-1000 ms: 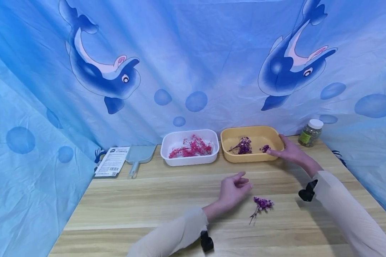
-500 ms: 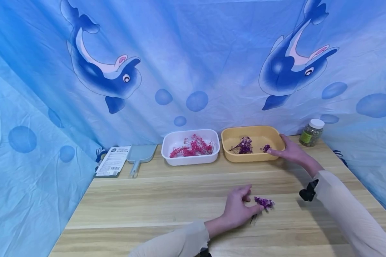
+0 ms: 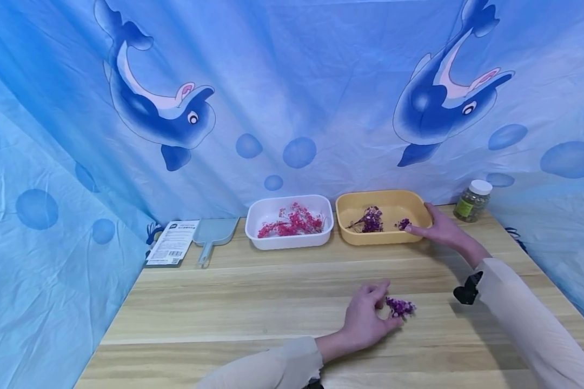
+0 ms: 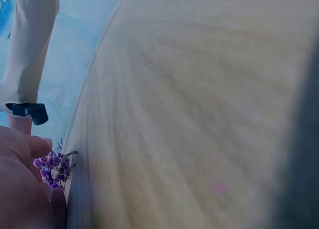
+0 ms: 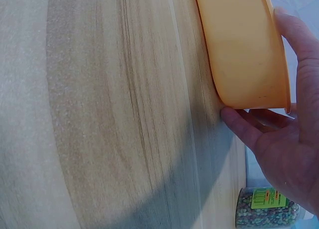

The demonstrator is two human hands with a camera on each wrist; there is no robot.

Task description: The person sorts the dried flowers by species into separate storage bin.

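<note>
On the wooden table lies a sprig of purple dried flowers [image 3: 401, 307]. My left hand [image 3: 366, 319] is bent around it, thumb and forefinger spread to either side; in the left wrist view the blossoms [image 4: 53, 168] show between them. The stem is mostly hidden by the hand. My right hand [image 3: 445, 229] holds the right end of a yellow plastic tray [image 3: 347, 237], thumb at its rim and the other fingers against the end wall [image 5: 249, 55]. Inside that tray are a purple flower bunch [image 3: 371, 220] and a smaller purple cluster [image 3: 403, 223].
Left of the yellow tray stands a white tray [image 3: 258, 243] with pink dried flowers [image 3: 297, 221]. A pale blue dustpan [image 3: 214, 232] and a printed packet [image 3: 173, 243] lie farther left. A white-lidded jar [image 3: 472, 201] stands at the back right, near the blue dolphin curtain [image 3: 345, 108].
My left hand has moved right and toward the front edge, reaching the purple sprig, its thumb and forefinger now around it. My right hand has stayed on the yellow tray.
</note>
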